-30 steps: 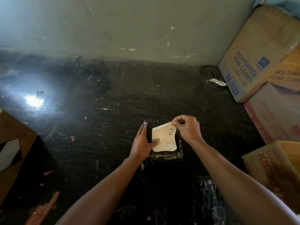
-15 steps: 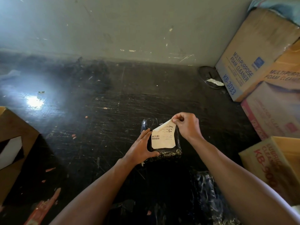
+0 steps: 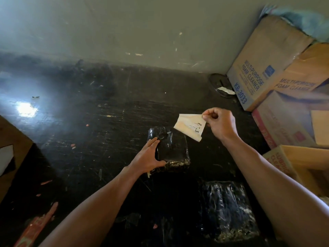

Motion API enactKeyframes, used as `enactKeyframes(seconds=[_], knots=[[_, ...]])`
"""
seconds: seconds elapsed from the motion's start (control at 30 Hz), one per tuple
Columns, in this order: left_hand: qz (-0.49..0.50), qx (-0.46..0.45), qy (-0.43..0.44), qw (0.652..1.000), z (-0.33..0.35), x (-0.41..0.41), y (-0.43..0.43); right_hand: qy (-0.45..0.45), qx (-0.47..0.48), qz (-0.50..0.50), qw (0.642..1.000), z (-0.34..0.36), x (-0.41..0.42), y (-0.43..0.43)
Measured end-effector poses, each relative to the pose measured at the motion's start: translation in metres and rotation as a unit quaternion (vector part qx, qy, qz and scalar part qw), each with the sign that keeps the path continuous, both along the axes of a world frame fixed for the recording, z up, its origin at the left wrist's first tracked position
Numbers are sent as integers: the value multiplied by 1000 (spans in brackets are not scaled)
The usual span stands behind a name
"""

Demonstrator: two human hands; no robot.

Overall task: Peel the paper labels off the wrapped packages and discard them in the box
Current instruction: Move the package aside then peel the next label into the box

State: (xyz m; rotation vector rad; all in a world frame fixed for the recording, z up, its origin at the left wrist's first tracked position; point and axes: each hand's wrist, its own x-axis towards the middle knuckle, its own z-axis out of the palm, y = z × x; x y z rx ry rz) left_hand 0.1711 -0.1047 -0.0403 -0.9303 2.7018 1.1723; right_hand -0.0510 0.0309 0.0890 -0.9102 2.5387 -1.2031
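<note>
A black plastic-wrapped package [image 3: 173,148] lies on the dark floor in the middle of the view. My left hand [image 3: 148,158] presses flat on its left edge, fingers spread. My right hand [image 3: 220,124] is raised to the package's upper right and pinches a cream paper label [image 3: 189,126] by its corner. The label hangs free in the air, off the package. A second black wrapped package [image 3: 227,211] lies nearer to me on the right. An open cardboard box [image 3: 302,157] stands at the right edge.
Stacked cardboard boxes marked FOAM CLEANER [image 3: 267,68] lean against the wall at the right. A dark round dish [image 3: 220,85] with a paper scrap sits at the wall's foot. A flattened cardboard piece [image 3: 12,145] lies at the left edge.
My right hand has pulled the label fully off the package and lifted it up and to the right. My left hand stays on the package's left edge.
</note>
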Motion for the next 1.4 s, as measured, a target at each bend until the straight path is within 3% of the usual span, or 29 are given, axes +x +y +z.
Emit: enactKeyframes(seconds=[0.13, 0.4, 0.67, 0.9, 1.13, 1.4], knots=[[53, -23, 27, 998, 20, -12, 14, -1, 8, -28, 1000, -7, -10, 32], [48, -30, 87, 995, 67, -98, 93, 29, -15, -95, 995, -3, -48, 132], [-48, -4, 147, 988, 90, -192, 229, 64, -42, -201, 977, 15, -110, 269], [-183, -12, 159, 970, 81, -247, 340, 78, -9, -249, 965, 6, -141, 367], [-240, -205, 87, 945, 48, -262, 385, 14, -1, -243, 970, -34, -149, 404], [-227, -264, 67, 935, 37, -262, 385, -12, 0, -229, 973, -51, -146, 415]])
